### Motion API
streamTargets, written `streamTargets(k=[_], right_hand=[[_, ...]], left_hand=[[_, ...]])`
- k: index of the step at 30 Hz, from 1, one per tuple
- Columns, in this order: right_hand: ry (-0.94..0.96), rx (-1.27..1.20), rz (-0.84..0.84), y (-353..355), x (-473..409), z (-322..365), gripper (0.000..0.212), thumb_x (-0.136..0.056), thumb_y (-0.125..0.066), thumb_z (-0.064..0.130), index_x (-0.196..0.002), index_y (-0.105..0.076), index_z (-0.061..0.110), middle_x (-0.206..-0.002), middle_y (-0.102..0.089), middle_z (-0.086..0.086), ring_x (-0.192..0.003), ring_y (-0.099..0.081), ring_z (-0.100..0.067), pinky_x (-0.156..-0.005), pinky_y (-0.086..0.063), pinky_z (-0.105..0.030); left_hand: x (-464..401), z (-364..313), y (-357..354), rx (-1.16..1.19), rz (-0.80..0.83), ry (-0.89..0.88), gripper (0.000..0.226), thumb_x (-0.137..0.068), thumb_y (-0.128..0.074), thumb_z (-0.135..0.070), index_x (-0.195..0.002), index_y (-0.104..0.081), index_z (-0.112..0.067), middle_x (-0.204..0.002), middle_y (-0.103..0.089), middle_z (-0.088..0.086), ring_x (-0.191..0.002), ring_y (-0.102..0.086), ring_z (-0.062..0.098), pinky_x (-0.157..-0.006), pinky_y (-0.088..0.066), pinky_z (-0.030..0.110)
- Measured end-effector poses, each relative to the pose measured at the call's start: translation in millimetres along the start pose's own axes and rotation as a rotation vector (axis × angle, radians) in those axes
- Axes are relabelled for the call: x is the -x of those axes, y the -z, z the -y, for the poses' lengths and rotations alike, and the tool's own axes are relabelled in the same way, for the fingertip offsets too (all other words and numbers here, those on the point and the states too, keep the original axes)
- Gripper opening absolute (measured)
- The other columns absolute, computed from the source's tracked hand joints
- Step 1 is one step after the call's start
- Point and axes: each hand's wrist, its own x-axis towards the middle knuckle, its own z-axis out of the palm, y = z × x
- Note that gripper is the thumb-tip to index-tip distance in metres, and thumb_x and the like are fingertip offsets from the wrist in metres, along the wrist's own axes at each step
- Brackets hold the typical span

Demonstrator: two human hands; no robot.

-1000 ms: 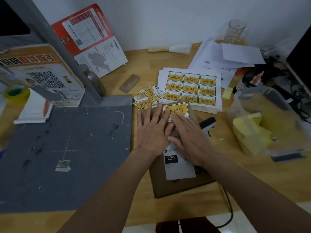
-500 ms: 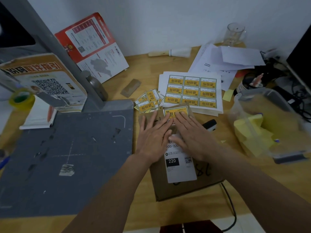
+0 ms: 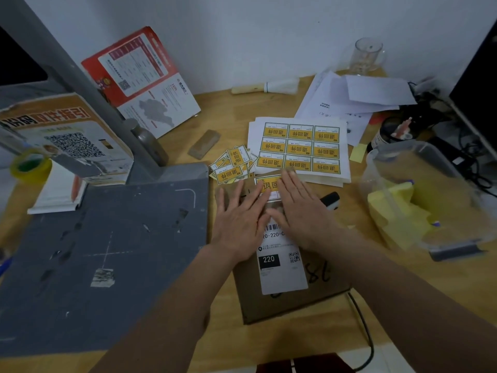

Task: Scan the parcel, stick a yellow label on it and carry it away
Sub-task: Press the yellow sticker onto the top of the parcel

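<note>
Centrally, a brown cardboard parcel (image 3: 285, 267) lies flat on the wooden desk (image 3: 403, 305), its white shipping label (image 3: 279, 262) face up. A yellow label (image 3: 269, 185) sits at the parcel's far end, partly under the fingertips of both hands. The left hand (image 3: 239, 224) and the right hand (image 3: 304, 214) lie side by side on the parcel top, fingers straight and spread, pressing down and gripping nothing. Just beyond the fingertips lie a sheet of yellow labels (image 3: 300, 149) and, toward the left hand's side, loose cut labels (image 3: 231, 165). A handheld scanner (image 3: 330, 200) shows just past the right hand; a grey mat (image 3: 102, 251) lies beside the left hand.

Likely step: smoothing the label down. Risk: uneven pressure could leave a lifted corner or crease, so the label peels during carrying. Lifting the parcel may also snag the cable (image 3: 363, 332) running near its close corner.
</note>
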Motion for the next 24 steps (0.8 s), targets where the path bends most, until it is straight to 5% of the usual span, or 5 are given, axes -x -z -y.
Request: streamTargets(k=[11, 16, 20, 22, 24], right_hand=[[0.016, -0.033, 0.010, -6.8, 21.6, -3.3, 0.083, -0.087, 0.000, 0.064, -0.149, 0.007, 0.008, -0.158, 0.013, -0.011, -0.145, 0.017, -0.021, -0.115, 0.011, -0.033], [0.027, -0.061, -0.017, -6.4, 31.8, -5.9, 0.089, -0.082, 0.003, 0.066, -0.149, 0.000, 0.008, -0.159, 0.009, -0.009, -0.145, 0.015, -0.018, -0.113, 0.010, -0.030], [0.001, -0.155, -0.044, -0.1, 36.7, -3.6, 0.080, -0.090, -0.014, 0.060, -0.150, -0.009, 0.008, -0.160, 0.001, -0.007, -0.144, 0.013, -0.013, -0.112, 0.007, -0.027], [-0.082, -0.252, -0.066, 8.0, 37.3, 0.1, 0.062, -0.096, -0.029, 0.049, -0.146, -0.026, 0.012, -0.159, -0.015, -0.003, -0.146, -0.012, -0.015, -0.115, -0.010, -0.028], [-0.215, -0.386, -0.117, 24.8, 35.0, 2.8, 0.038, -0.098, -0.038, 0.038, -0.125, -0.052, 0.015, -0.140, -0.049, -0.002, -0.114, -0.054, -0.016, -0.098, -0.046, -0.034]], left_hand=[[-34.3, -7.2, 10.7, 0.028, 0.032, 0.121, 0.054, -0.098, -0.017, -0.048, -0.149, -0.003, -0.034, -0.159, -0.013, -0.010, -0.145, -0.013, 0.023, -0.116, -0.004, 0.057], [-34.1, -4.9, 10.2, 0.030, 0.066, 0.179, 0.055, -0.099, -0.012, -0.047, -0.149, 0.005, -0.033, -0.160, -0.001, -0.012, -0.148, 0.002, 0.025, -0.115, 0.005, 0.058], [-25.9, -1.1, 8.8, 0.047, 0.064, 0.307, 0.058, -0.097, -0.014, -0.051, -0.150, 0.003, -0.032, -0.161, 0.001, -0.008, -0.147, 0.007, 0.027, -0.113, 0.002, 0.064], [-16.9, 3.0, 9.1, 0.081, 0.045, 0.414, 0.067, -0.094, -0.018, -0.059, -0.150, -0.004, -0.026, -0.161, -0.001, -0.002, -0.147, 0.005, 0.027, -0.113, 0.000, 0.064], [-6.9, 8.5, 11.0, 0.119, 0.008, 0.499, 0.077, -0.090, -0.024, -0.066, -0.150, -0.009, -0.020, -0.161, 0.000, 0.002, -0.147, 0.005, 0.027, -0.114, -0.003, 0.060]])
